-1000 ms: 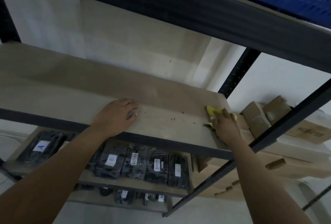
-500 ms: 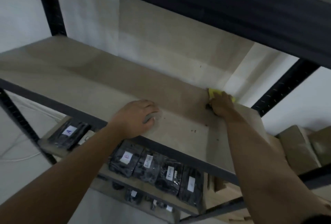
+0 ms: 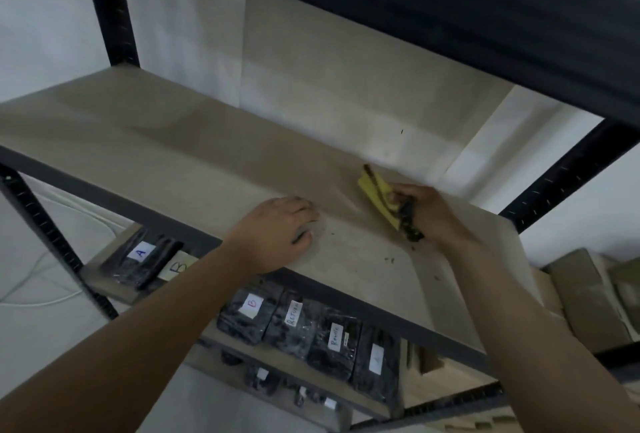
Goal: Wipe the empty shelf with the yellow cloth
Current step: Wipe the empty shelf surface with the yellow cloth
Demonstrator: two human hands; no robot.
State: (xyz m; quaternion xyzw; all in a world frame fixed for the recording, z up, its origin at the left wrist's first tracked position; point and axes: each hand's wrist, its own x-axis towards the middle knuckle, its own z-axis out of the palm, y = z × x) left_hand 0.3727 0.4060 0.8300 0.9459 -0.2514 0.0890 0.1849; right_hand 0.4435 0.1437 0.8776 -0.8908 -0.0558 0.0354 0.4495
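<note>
The empty beige shelf board (image 3: 166, 158) runs from the far left to the right post of a dark metal rack. My right hand (image 3: 427, 210) grips the folded yellow cloth (image 3: 377, 195) near the shelf's right rear part, with the cloth turned up on edge so its dirt-darkened side shows. My left hand (image 3: 277, 231) rests flat on the shelf near the front edge, fingers slightly bent. Small dark crumbs (image 3: 389, 259) lie on the board between and in front of my hands.
A dark upper beam (image 3: 450, 16) hangs low over the shelf. Black bagged items with white labels (image 3: 311, 328) fill the shelf below. Cardboard boxes (image 3: 585, 297) stand to the right. Black uprights (image 3: 107, 6) frame the rack, and a white wall is behind.
My right hand has gone from the right front edge to the back of the shelf, then lifted and turned the cloth dirty side up. The view shifted right. My left hand stayed put.
</note>
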